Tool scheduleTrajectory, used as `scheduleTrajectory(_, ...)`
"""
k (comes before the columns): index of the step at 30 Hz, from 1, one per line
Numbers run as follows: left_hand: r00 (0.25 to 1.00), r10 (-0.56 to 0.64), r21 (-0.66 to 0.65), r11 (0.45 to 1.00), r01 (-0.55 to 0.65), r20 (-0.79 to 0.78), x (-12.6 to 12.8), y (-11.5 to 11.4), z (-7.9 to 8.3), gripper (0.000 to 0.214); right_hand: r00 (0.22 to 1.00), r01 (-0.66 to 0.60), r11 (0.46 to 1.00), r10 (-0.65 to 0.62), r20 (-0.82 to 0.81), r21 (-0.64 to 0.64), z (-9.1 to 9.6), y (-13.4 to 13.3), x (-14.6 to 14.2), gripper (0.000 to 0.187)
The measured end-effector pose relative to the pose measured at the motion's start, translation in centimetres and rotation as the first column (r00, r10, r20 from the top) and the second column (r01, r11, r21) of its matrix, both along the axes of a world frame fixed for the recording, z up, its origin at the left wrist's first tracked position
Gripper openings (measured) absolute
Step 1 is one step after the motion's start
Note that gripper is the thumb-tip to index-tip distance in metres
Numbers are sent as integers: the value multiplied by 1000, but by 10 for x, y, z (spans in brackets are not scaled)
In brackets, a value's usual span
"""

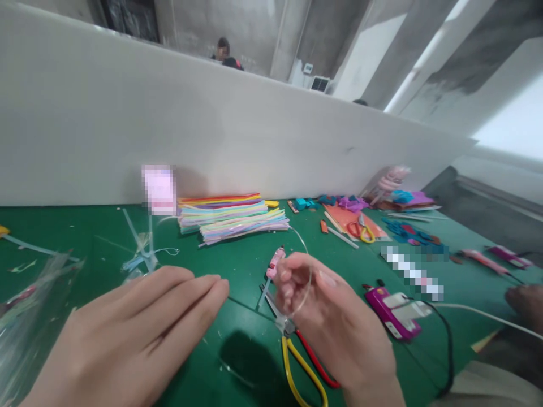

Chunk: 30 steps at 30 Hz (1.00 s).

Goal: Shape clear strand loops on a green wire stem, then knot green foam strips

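My left hand hovers at the lower left, back upward. Its fingers stretch out side by side, and I see nothing in them; the thumb is hidden. My right hand is turned palm toward me, its fingers curled in. A thin clear strand arcs across it and seems to be in its grasp, though the exact grip is unclear. Below this hand lie pliers with one yellow and one red handle. Just beyond its fingertips is a small pink object with a pale blue stick at its lower end.
Bundles of pastel pipe cleaners lie by the white partition. Crossed pale blue sticks and clear plastic wrap are leftward. Scissors, a purple power strip with cables, and another person's hand are rightward.
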State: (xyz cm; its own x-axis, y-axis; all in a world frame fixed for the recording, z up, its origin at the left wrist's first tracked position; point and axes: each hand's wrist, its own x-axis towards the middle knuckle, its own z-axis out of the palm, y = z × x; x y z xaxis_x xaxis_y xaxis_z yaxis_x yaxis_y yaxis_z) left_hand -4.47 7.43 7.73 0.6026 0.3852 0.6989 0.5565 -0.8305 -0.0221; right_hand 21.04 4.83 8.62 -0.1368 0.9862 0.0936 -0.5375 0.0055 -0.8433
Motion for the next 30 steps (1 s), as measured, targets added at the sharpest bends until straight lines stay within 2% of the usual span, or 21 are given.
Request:
scheduleTrajectory(2,1000,-11,-15,1000,11,-19,2,1,2,44,989,-139,990,140,-58,8,-6,5,-3,18)
scheduleTrajectory(5,999,-33,-19,999,33,-21,3,4,2,43,946,-297,950,307,-104,99,-13,10,-8,15)
scheduleTrajectory(8,999,-51,-37,998,51,-18,3,8,0,38,903,-383,910,405,-144,157,-15,13,-12,13)
scheduleTrajectory(12,998,-68,-88,994,69,15,5,12,-1,38,847,-441,883,469,-251,162,-14,15,-17,8)
scheduleTrajectory(17,996,-83,-99,991,85,25,6,14,0,36,824,-460,881,469,-316,107,-14,16,-23,14)
scheduleTrajectory(21,996,-84,-28,996,83,-6,8,15,4,32,820,-460,887,444,-360,47,-17,15,-26,22)
scheduleTrajectory(30,998,-40,86,995,44,-45,14,19,14,36,822,-365,928,286,-492,-70,-22,25,-20,14)
